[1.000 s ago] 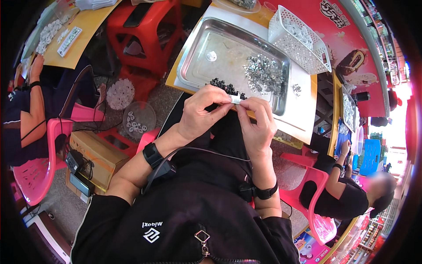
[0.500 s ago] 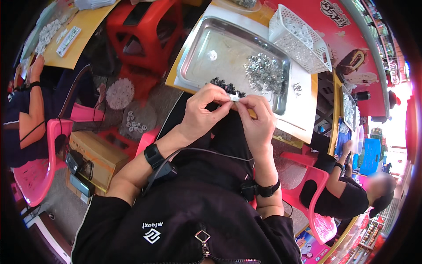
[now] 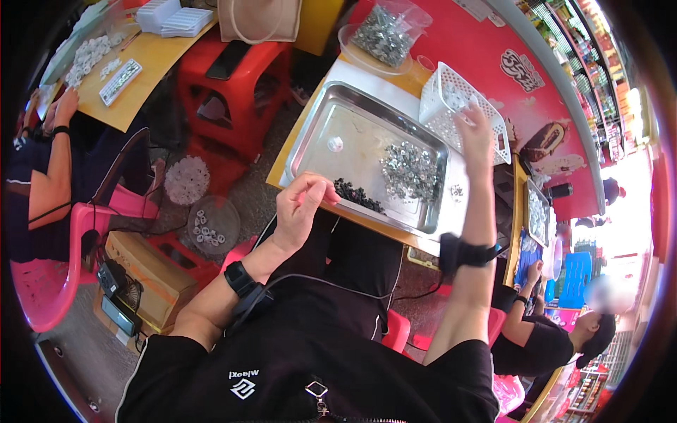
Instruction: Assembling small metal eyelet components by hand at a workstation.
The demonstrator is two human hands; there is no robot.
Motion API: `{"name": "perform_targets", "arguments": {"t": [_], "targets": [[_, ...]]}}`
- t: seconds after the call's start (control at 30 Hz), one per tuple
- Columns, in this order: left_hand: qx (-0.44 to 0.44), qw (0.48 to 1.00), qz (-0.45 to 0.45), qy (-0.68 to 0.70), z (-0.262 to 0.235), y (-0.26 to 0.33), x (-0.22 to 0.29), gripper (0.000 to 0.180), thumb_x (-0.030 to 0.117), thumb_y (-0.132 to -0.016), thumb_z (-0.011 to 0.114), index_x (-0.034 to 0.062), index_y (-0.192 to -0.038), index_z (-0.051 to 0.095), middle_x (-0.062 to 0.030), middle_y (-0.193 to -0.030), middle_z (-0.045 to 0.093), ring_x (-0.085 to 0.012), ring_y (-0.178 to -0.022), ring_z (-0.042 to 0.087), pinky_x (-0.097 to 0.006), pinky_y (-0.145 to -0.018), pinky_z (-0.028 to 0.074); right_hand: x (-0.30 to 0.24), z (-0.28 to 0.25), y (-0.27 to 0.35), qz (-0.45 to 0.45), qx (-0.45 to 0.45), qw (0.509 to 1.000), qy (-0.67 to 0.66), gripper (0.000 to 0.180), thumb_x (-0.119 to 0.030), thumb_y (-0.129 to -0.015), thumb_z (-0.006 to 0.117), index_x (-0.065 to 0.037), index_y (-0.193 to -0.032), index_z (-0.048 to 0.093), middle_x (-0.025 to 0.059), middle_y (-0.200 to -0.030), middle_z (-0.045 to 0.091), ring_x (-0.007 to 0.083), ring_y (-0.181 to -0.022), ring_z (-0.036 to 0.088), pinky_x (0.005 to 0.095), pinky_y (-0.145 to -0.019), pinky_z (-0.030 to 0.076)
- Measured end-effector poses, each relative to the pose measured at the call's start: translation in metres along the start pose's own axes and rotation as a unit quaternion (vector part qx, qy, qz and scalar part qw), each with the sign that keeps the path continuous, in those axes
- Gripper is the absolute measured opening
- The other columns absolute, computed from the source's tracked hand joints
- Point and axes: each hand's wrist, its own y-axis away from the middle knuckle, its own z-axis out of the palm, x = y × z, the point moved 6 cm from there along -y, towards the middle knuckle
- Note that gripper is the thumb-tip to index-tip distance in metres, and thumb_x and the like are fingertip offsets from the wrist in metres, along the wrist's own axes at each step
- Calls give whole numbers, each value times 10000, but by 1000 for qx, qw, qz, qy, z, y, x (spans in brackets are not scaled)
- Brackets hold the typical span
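Observation:
My left hand is at the near left edge of a steel tray, beside a heap of small black parts. Its fingers are curled, with the thumb pressed against them; anything inside is hidden. My right hand reaches over a white perforated basket at the tray's far right corner. White pieces lie in the basket near its fingertips. Motion smears those fingers. Inside the tray are a pile of small shiny metal parts and a single white round piece.
A bag of metal parts stands behind the tray. Left are a red stool with a phone on it, a cardboard box and a co-worker's hand at another table. Another person sits at right. A cable crosses my lap.
My hands have parted from the small white piece they held together. The right has swung up and right to the basket; the left has moved slightly left and down.

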Motion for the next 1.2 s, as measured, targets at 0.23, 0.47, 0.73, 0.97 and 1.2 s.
{"name": "perform_targets", "arguments": {"t": [0.23, 0.47, 0.73, 0.97, 1.2], "targets": [[58, 997, -5, 46, -18, -9, 2, 235, 161, -996, 449, -17, -923, 584, -94, -830, 627, -146, -752, 617, -280, -714, 497, -79, 150, 79, -84, -270, 959, -19, 317, -250, -811, 689, -44, -1052, 686, 161, -922, 669, 294, -826, 657, 361, -758, 517], [69, 995, -33, 66, -22, -12, -4, 224, 145, -989, 468, -15, -900, 596, -77, -824, 628, -131, -742, 613, -265, -714, 499, -66, 166, 82, -52, -286, 957, 13, 331, -264, -756, 728, -18, -974, 687, 162, -854, 674, 296, -783, 668, 367, -731, 526], [19, 950, -204, 235, 14, -7, -14, 359, 252, -996, 512, -20, -1220, 583, -108, -1005, 661, -178, -920, 660, -313, -833, 547, -79, 102, 146, 21, -111, 975, -190, 267, -79, -748, 759, -13, -976, 638, 79, -839, 671, 167, -737, 642, 286, -681, 510], [-61, 952, -201, 222, 28, 2, -15, 330, 135, -965, 562, -20, -1257, 568, -100, -1027, 659, -138, -915, 645, -277, -834, 541, -117, 59, 186, -197, -1, 978, -69, 277, -23, -727, 757, -18, -976, 636, 92, -990, 672, 266, -888, 633, 379, -833, 483], [-87, 993, -74, -12, 33, 3, 2, 331, -27, -900, 599, -8, -1229, 565, -70, -1051, 652, -119, -946, 638, -248, -864, 517, -74, 65, 197, 120, -108, 949, -270, 224, -59, -853, 688, 28, -1054, 640, 84, -995, 666, 99, -788, 628, 251, -692, 517]]}}
